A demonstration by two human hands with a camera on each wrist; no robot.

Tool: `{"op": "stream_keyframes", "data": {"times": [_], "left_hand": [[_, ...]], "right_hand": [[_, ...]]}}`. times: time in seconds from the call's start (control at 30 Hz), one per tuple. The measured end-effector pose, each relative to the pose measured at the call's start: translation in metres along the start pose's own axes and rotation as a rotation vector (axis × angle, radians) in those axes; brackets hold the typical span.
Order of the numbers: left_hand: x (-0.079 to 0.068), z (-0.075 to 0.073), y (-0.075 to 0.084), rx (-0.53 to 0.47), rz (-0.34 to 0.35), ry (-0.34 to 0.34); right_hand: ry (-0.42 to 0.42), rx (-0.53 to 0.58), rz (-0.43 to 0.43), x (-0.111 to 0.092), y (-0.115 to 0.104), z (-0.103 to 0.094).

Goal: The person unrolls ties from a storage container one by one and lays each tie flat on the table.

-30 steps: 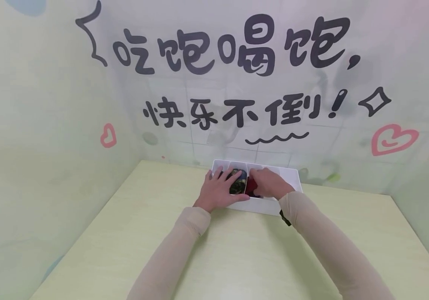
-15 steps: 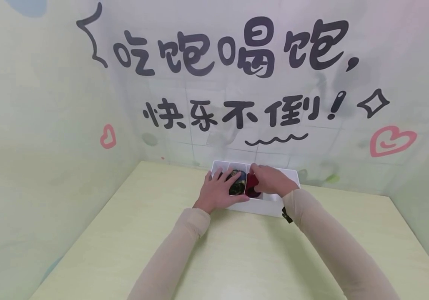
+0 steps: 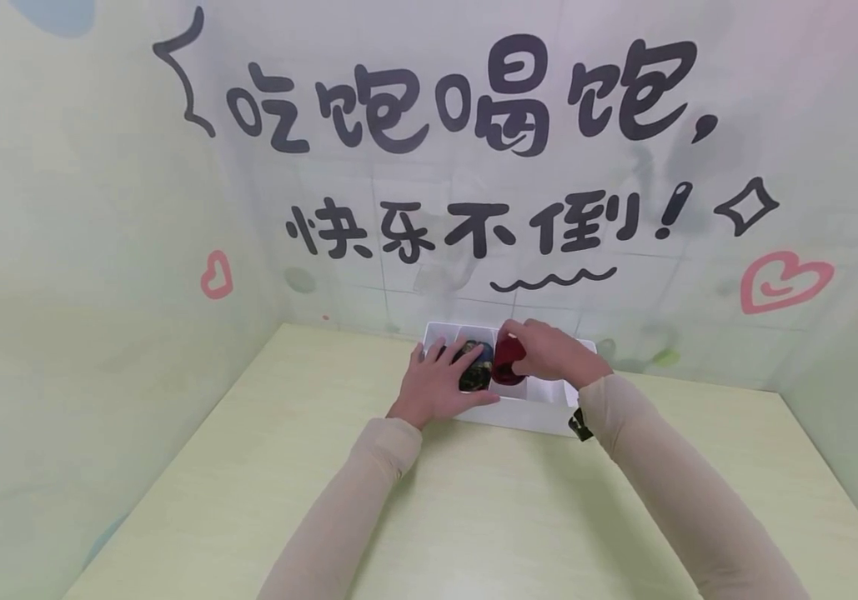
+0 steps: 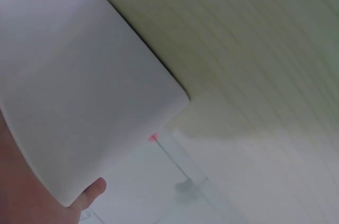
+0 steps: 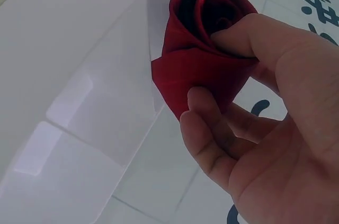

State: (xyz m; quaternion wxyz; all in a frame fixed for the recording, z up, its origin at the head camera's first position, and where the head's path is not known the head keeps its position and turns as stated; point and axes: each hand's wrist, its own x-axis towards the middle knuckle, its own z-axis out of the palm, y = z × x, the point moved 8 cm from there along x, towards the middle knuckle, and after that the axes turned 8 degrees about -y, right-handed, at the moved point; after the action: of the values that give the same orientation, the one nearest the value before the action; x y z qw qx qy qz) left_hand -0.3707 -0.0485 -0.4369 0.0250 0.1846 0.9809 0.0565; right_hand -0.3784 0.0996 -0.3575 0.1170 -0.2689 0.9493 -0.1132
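A dark red, satiny rolled-up necktie [image 5: 204,75] is held in my right hand [image 5: 286,128], thumb at the coil and fingers curled against its side. In the head view, that tie overlaps the third compartment from the left of a white divided box [image 3: 526,414]. My left hand [image 3: 439,387] lies spread over the box's left end, fingers reaching across the top. Partly under its fingers, a dark patterned roll [image 3: 476,375] with gold and blue sits in the neighbouring compartment. The left wrist view shows the box's outer wall [image 4: 90,86] with a fingertip at its edge.
The box stands on a pale wood-grain table [image 3: 459,517], close against the back wall [image 3: 413,175] with large black lettering. Side panels rise at left and right. A small black object [image 3: 581,425] shows below the right wrist.
My right hand has drawn the red tie upward, from deep in its compartment to near the box's top. My left hand has stayed in place.
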Motion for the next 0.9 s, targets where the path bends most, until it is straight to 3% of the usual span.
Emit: {"op": "stream_keyframes", "data": {"times": [0.43,0.67,0.9], "left_hand": [[-0.001,-0.001,0.002,-0.001,-0.006,-0.006],[0.001,0.001,0.003,-0.005,-0.003,-0.012],[-0.001,-0.003,0.005,0.010,0.005,0.019]], "right_hand": [[0.055,0.084,-0.006,-0.017,0.001,-0.017],[0.165,0.185,-0.047,-0.031,0.003,-0.023],[0.207,0.176,-0.017,-0.030,0.007,-0.012]]}}
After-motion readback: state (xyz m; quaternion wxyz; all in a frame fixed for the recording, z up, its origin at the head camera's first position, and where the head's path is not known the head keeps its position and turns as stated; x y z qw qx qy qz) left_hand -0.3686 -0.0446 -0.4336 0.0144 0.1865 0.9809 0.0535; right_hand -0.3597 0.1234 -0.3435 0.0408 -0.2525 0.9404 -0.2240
